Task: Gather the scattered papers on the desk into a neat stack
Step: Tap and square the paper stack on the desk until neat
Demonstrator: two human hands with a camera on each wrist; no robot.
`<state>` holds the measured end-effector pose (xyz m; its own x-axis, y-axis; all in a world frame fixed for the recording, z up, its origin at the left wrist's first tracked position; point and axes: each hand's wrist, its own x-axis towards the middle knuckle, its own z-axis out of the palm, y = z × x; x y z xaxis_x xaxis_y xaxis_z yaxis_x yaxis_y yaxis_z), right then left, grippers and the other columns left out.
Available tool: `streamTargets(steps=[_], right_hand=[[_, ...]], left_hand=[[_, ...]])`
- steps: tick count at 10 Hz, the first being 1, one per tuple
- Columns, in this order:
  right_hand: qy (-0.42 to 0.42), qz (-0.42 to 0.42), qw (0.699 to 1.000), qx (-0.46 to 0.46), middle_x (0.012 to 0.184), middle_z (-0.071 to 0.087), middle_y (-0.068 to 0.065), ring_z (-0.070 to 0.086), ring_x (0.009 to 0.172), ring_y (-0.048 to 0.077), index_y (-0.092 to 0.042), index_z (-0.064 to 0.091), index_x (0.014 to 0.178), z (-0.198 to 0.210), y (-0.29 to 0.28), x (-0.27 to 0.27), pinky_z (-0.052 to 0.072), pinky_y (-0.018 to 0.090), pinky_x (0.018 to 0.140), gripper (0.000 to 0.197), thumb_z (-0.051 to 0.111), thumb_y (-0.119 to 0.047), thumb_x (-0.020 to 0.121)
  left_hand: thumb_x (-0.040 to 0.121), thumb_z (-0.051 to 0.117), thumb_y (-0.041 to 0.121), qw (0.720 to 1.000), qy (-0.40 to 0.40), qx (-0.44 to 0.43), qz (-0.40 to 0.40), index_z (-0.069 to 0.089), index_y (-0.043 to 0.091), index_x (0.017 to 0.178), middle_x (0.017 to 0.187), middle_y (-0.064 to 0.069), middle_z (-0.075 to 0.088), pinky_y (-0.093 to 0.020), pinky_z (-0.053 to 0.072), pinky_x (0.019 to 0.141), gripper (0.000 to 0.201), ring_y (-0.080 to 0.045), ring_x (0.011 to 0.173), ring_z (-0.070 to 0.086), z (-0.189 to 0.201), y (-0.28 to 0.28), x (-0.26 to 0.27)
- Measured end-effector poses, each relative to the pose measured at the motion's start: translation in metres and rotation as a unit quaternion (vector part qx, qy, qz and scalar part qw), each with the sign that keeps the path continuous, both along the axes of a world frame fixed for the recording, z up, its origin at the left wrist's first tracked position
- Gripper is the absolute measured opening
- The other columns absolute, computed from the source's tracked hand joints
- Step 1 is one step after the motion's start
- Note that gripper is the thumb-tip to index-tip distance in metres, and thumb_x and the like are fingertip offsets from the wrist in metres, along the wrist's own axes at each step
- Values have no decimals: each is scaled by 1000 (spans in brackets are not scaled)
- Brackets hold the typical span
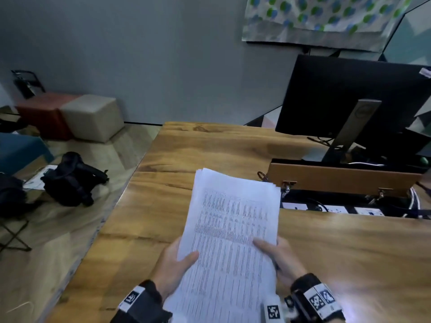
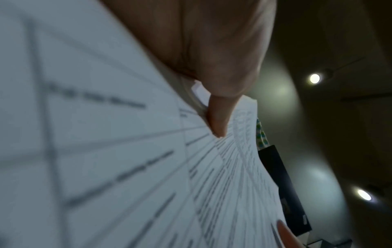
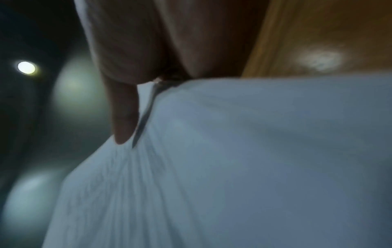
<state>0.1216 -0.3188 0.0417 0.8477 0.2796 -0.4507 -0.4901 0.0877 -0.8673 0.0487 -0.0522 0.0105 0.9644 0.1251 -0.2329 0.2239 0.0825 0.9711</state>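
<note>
The paper stack (image 1: 229,238) is held above the worktop (image 1: 349,252), near its front edge. The left hand (image 1: 173,268) grasps 1 side and the right hand (image 1: 281,259) the other, thumbs on top.

Head view looks down over the desk (image 1: 210,148); both blurry wrist views sit close against papers (image 2: 106,151).

A wooden desk (image 1: 210,155) with a glossy, grained top spreads out beneath and beyond the fingers. Far right of the fingers, a monitor (image 1: 345,96) stands on it by its grey stand (image 1: 349,131). Nearer, just right of the fingertips, a hinged wooden flap (image 1: 340,178) stands raised over a recess of cables and sockets (image 1: 331,209).
</note>
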Motion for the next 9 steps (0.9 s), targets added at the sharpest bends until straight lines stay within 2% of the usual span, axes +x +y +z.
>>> streamTargets(steps=[1,2,3,4,5,6,7,8,9], right_hand=[[19,48,998,-24,109,76,21,73,99,39,3,63,117,-26,-5,-20,59,50,85,43,78,-2,78],[-3,75,990,-117,110,77,13,74,99,32,-6,69,114,-63,-12,-41,61,47,81,71,93,-33,54],[-69,17,982,-177,96,81,3,75,88,31,-13,71,99,-81,-8,-45,59,46,72,38,78,-36,69],[-85,26,977,-192,90,81,-6,74,86,29,-13,69,106,-90,-4,-42,57,42,71,16,67,-10,91],[-52,45,977,-202,87,78,20,70,53,29,-6,57,115,-89,4,-39,50,29,40,18,54,-4,98],[-21,79,961,-265,83,75,13,60,35,15,-10,53,122,-95,9,-38,37,21,29,24,51,-15,99],[-51,81,908,-409,116,72,5,64,81,13,-15,58,130,-105,6,-38,46,21,67,44,63,-32,89],[-54,112,860,-495,102,73,2,68,86,24,-17,62,103,-105,-2,-48,49,28,69,34,62,-45,83],[-63,116,842,-523,114,73,2,66,107,23,-20,68,108,-113,-13,-55,47,27,79,45,59,-52,78]], left_hand=[[93,62,7,1000,6,14,15,63,19,119,114,1,75,-38,54,91,29,-18,106,70,-2,-4,10],[93,62,7,998,9,24,52,62,17,121,114,-1,74,-39,54,92,30,-18,106,70,-3,-3,25],[89,69,20,996,64,54,13,56,25,127,122,7,69,-40,51,98,40,-15,114,65,-17,2,24],[87,68,31,985,131,106,-32,47,24,135,129,8,62,-43,47,103,53,-15,117,60,-28,2,13],[93,57,33,963,174,205,-33,46,25,120,108,0,69,-25,48,44,30,-14,50,62,-39,-4,-3],[94,55,31,931,177,319,-26,51,15,116,108,-4,70,-30,52,66,28,-22,76,66,-57,-2,-7],[95,51,29,910,188,367,-43,53,14,114,113,-3,66,-28,46,75,23,-21,97,61,-70,-5,-14],[93,54,27,922,202,331,-20,53,18,103,99,-3,67,-28,49,54,14,-18,60,62,-76,-4,-22],[87,60,31,927,176,332,9,50,24,89,88,2,68,-29,52,55,12,-20,61,61,-83,-3,-27]])
